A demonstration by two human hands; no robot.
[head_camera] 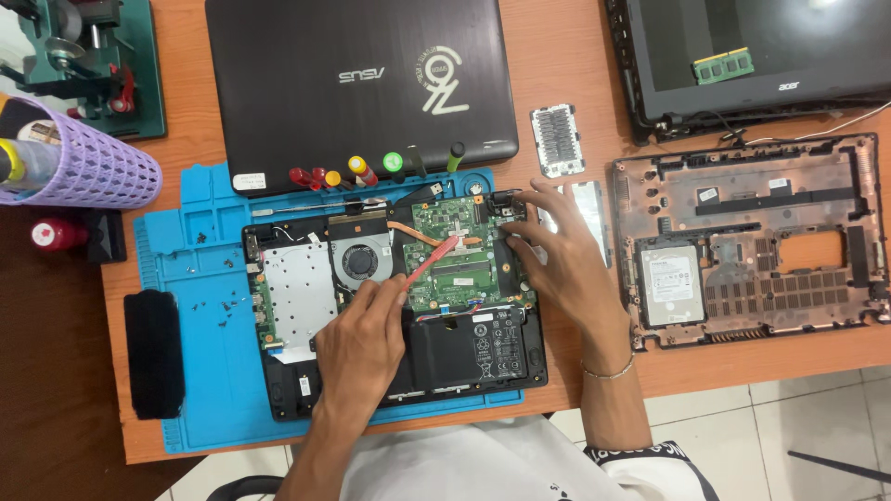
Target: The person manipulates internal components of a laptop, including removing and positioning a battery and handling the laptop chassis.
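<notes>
Hands work over an opened laptop [394, 306] that lies on a blue repair mat [190, 269] on the wooden table [557, 65], just in front of the person. Its left hand [362, 348] is closed around a red pry tool [429, 261], thumb and fingers pinching the lower end while the tip rests on the green motherboard [455, 264] near the copper heat pipe [418, 232]. The right hand [557, 255] is spread, fingers apart, fingertips pressing on the upper right corner of the board by the hinge; it grips nothing. A round fan [358, 261] sits left of the board, and a black battery [473, 348] lies below it. Screwdrivers [362, 170] with coloured handles lie along the mat's top edge, against a closed black laptop [362, 83]. To the right rests a detached bottom case [752, 241] with a hard drive [670, 285].
</notes>
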